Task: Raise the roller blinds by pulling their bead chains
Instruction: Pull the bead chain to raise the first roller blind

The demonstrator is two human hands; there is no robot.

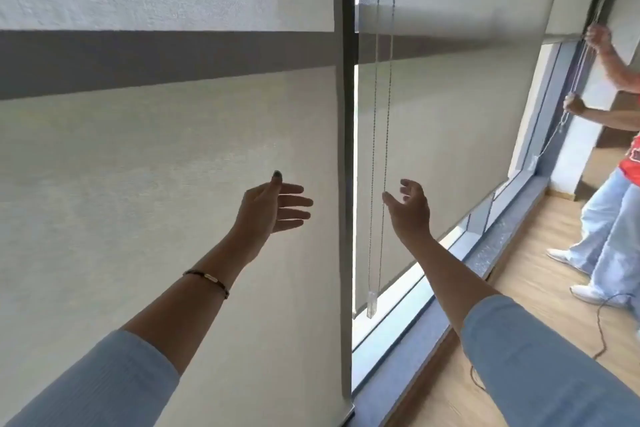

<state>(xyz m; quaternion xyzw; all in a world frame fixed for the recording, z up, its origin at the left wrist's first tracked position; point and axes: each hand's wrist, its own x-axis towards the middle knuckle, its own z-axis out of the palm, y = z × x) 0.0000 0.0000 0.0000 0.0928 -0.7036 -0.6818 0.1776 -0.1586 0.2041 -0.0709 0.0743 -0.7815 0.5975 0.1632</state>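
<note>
Two cream roller blinds hang side by side: the left blind (166, 156) reaches the sill, the middle blind (450, 121) ends slightly higher. A looped bead chain (380, 121) hangs in front of the middle blind, with a clear weight (371, 303) at its bottom. My right hand (410, 208) is open, its thumb tip right at the chain, fingers curled but not closed around it. My left hand (273, 206) is open, fingers spread, in front of the left blind and left of the dark window post (348, 45).
At the far right another person (620, 163) in a red top and light jeans holds the chain (575, 80) of a raised third blind with both hands. A grey sill (485, 253) runs along the window. A cable (604, 329) lies on the wooden floor.
</note>
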